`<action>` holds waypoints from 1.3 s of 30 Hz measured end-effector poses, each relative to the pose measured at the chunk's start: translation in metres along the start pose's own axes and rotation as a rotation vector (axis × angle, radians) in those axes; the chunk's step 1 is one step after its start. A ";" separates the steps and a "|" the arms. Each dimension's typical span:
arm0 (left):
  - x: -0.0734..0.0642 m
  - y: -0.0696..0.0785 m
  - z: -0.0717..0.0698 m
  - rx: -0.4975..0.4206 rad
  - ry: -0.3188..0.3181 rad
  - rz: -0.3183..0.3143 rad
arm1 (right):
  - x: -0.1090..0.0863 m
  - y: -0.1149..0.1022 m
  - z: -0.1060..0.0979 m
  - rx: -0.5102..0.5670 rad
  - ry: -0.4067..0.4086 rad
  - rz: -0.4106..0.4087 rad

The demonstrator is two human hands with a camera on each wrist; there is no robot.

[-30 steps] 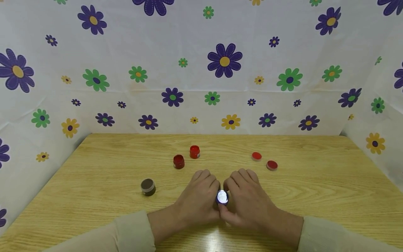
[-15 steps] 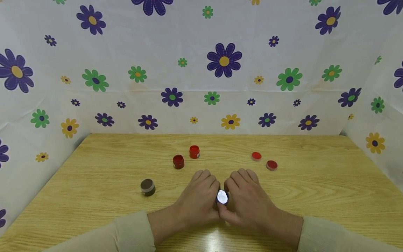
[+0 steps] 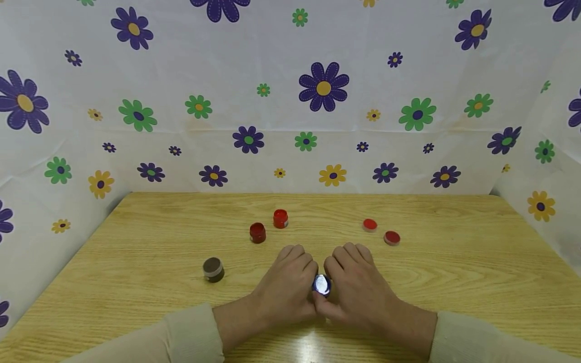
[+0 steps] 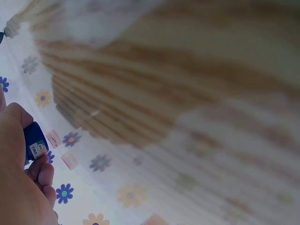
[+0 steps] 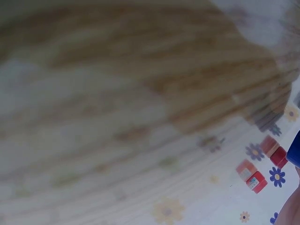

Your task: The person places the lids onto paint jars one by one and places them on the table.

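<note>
A small blue paint jar (image 3: 322, 285) sits between both hands near the front middle of the table, its top shining with glare in the head view. My left hand (image 3: 289, 283) grips it from the left with curled fingers. From the other side my right hand (image 3: 356, 290) holds it, thumb near the front of the rim and fingers bent behind. In the left wrist view the blue jar (image 4: 36, 141) shows a white label between thumb and fingers. Only a blue edge of the jar (image 5: 294, 151) appears in the right wrist view. The hands hide most of its body.
Two uncapped jars, dark red (image 3: 257, 233) and bright red (image 3: 280, 219), stand behind the left hand. Their red lid (image 3: 369, 225) and dark red lid (image 3: 392, 238) lie at the back right. A capped dark brown jar (image 3: 214, 269) is left of the hands on the wooden table (image 3: 454, 272).
The top of the blue jar has shifted very slightly to the right, and the glare on it has changed. Both hands stay almost in place; the other jars and lids have not moved.
</note>
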State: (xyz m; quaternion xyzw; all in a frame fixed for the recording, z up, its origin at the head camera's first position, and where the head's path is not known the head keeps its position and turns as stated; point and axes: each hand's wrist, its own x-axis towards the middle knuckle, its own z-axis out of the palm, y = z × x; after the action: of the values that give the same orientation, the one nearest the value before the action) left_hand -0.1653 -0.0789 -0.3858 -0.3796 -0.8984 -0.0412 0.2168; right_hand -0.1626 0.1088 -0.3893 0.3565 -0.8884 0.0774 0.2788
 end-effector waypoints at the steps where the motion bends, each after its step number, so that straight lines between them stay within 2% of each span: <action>1: 0.000 0.000 0.000 0.001 0.004 0.003 | 0.000 0.000 0.000 0.000 0.002 0.000; 11: 0.000 0.000 0.001 -0.001 0.044 0.021 | 0.001 0.000 0.000 -0.017 -0.018 0.009; 18: 0.000 0.000 0.002 -0.003 0.061 0.031 | 0.000 0.000 0.001 -0.005 0.000 0.005; 22: 0.000 0.001 0.001 -0.002 0.043 0.039 | 0.000 0.001 0.001 0.001 0.009 -0.001; 28: 0.000 0.001 0.000 -0.014 -0.002 0.028 | -0.001 0.002 -0.001 0.015 -0.041 0.014; 39: -0.001 0.001 0.003 -0.021 0.053 0.009 | 0.000 0.000 -0.001 0.084 -0.029 0.013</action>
State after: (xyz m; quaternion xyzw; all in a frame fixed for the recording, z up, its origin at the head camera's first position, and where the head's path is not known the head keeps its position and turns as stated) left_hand -0.1652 -0.0786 -0.3887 -0.3845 -0.8902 -0.0596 0.2370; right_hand -0.1624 0.1092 -0.3886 0.3634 -0.8904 0.1113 0.2504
